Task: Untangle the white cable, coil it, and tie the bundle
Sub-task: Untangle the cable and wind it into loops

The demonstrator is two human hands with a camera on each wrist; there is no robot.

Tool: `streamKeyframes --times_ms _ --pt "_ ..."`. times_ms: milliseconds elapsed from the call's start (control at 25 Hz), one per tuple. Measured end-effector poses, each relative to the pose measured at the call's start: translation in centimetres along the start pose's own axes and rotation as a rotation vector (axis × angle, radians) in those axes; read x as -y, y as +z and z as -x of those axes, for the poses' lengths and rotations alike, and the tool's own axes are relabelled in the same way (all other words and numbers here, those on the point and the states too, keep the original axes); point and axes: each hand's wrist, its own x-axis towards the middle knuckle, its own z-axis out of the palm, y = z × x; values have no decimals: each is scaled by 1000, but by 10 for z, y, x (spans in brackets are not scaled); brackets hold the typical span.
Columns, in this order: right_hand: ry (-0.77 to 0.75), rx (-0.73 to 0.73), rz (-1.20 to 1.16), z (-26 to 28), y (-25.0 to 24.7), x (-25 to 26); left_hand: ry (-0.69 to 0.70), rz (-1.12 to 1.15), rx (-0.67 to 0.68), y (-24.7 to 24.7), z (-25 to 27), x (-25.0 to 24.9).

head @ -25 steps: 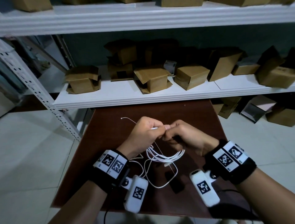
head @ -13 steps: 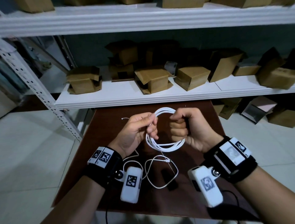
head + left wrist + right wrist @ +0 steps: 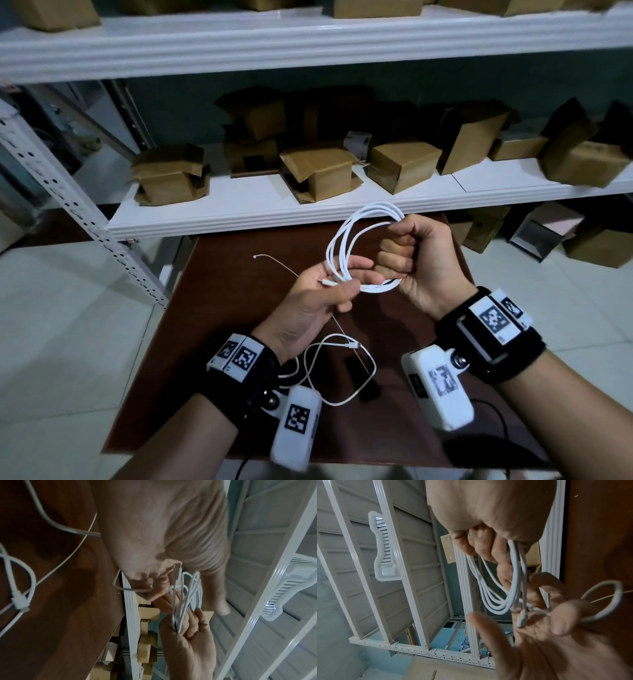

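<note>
The white cable [image 3: 371,206] is wound into a coil of several loops, held upright above the brown table [image 3: 222,308]. My right hand [image 3: 407,246] grips the coil's right side in a fist; in the right wrist view the loops [image 3: 494,601] hang from that fist [image 3: 488,507]. My left hand [image 3: 318,298] holds the coil's lower left, thumb over the strands, with a cable plug [image 3: 323,282] lying across its palm. The plug [image 3: 522,619] also shows in the right wrist view. A loose tail of white cable [image 3: 342,373] lies looped on the table below my left wrist.
A thin wire tie [image 3: 274,262] lies across the table, passing under my left hand. A small black object [image 3: 363,380] sits near the loose loop. Just beyond the table stands a white shelf [image 3: 239,216] with several cardboard boxes [image 3: 318,171].
The hands rose from low over the table, and the coil went from hanging down to upright. My left hand has slid to the coil's lower left, and the plug end now lies in it.
</note>
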Motion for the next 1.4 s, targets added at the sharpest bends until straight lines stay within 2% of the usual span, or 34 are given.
streamKeyframes --times_ms 160,400,600,760,840,920,1040,1240,1320,1400 --pt "-22 -1 -35 0 1 -2 -2 120 -157 7 -5 13" --pt "-58 -12 -64 0 2 -1 36 125 -150 8 -4 4" --pt "-93 -27 -86 -3 5 -10 63 144 -289 13 -7 8" --pt "-105 -84 -36 -8 6 -30 25 387 -454 19 -8 5" --pt "-113 -119 10 -10 8 -42 40 519 -457 23 -6 -2" --pt "-112 -118 26 -12 10 -50 72 482 -457 24 -6 -4" --pt "-77 -19 -21 -10 13 -53 135 363 -491 16 -10 -7" --pt "51 200 -203 -3 15 -49 103 513 -448 1 -9 -34" --pt "76 251 -123 -2 12 -43 107 397 -452 4 -5 -37" --pt "102 289 91 0 9 -33 126 90 -460 8 -2 -33"
